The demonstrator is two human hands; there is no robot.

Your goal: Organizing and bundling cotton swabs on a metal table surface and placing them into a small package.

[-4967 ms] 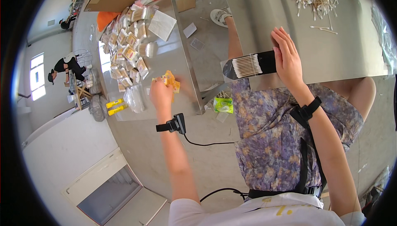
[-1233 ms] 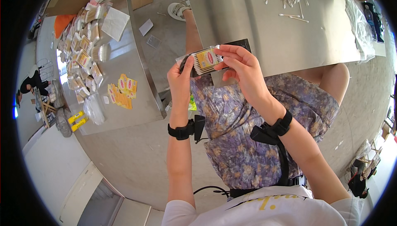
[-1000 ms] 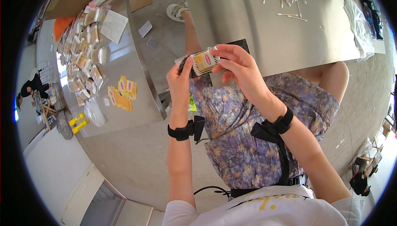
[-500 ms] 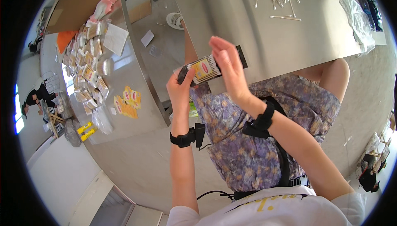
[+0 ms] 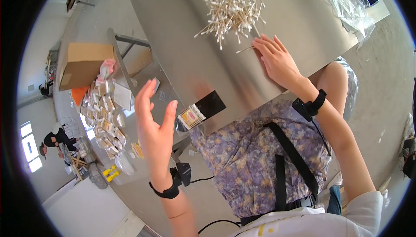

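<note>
A small pack of cotton swabs [image 5: 190, 117] with a yellow label lies at the near-left edge of the metal table. Beside it, touching it, is a flat black piece [image 5: 213, 105]. My left hand [image 5: 152, 122] is raised left of the pack, empty, thumb and fingers spread. Farther right, my right hand [image 5: 278, 61] rests low over the table with its fingers stretched out. Its fingertips are at one or two loose cotton swabs [image 5: 246, 49], close to a heap of cotton swabs [image 5: 234, 14].
On a second table to the left lie several filled swab packs [image 5: 106, 120], yellow labels [image 5: 138, 149], yellow tubes [image 5: 112, 173] and a cardboard box [image 5: 86, 63]. Clear plastic bags [image 5: 342, 3] lie at the far right. People are in the left background.
The swab pack has left my hands and lies on the table edge. My left hand has opened and moved left; my right hand has reached forward and right to the loose swabs. The view has shifted.
</note>
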